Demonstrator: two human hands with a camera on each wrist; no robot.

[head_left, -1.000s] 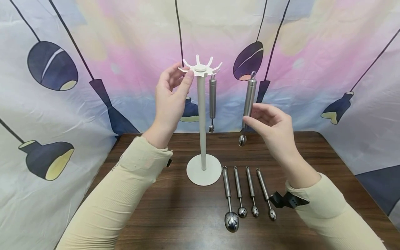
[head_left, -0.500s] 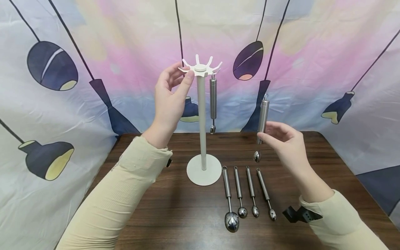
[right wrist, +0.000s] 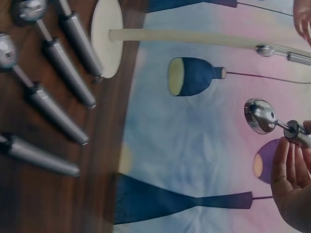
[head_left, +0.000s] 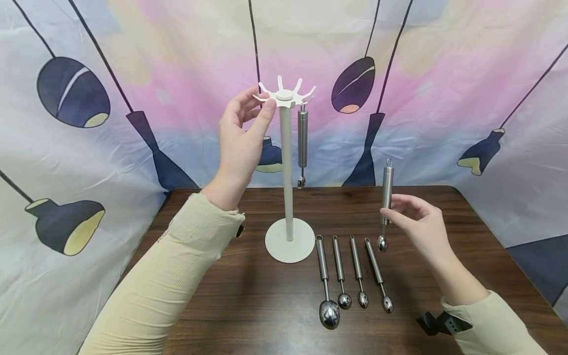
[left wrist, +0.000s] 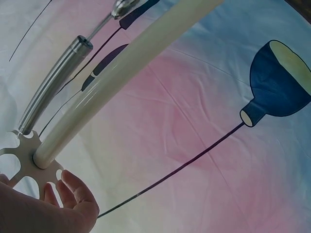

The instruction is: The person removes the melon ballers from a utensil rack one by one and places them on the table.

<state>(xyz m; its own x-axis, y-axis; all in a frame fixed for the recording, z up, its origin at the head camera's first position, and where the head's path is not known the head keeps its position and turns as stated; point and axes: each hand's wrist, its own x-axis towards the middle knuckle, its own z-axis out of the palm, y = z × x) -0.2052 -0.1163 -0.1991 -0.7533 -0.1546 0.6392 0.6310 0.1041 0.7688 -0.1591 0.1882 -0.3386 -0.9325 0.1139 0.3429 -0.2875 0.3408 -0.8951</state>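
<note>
My left hand (head_left: 241, 140) pinches the hooked top (head_left: 285, 97) of a white stand (head_left: 286, 172) between thumb and fingers. One steel melon baller (head_left: 302, 138) hangs by its ring from a hook on the right side, scoop downward; the left wrist view shows its handle (left wrist: 53, 85) beside the pole. Off to the right, my right hand (head_left: 419, 219) pinches another melon baller (head_left: 387, 190) low on its handle, ring up, slightly tilted. Its round scoop (right wrist: 261, 116) shows a small hole in the right wrist view.
Several more melon ballers (head_left: 357, 266) lie in a row on the dark wooden table (head_left: 248, 305), right of the stand's round base (head_left: 277, 251). The leftmost has a larger scoop (head_left: 329, 314). A patterned cloth (head_left: 186, 64) hangs behind the table.
My right hand has moved down and to the right with its melon baller, away from the stand's top. The left hand stays at the hooks.
</note>
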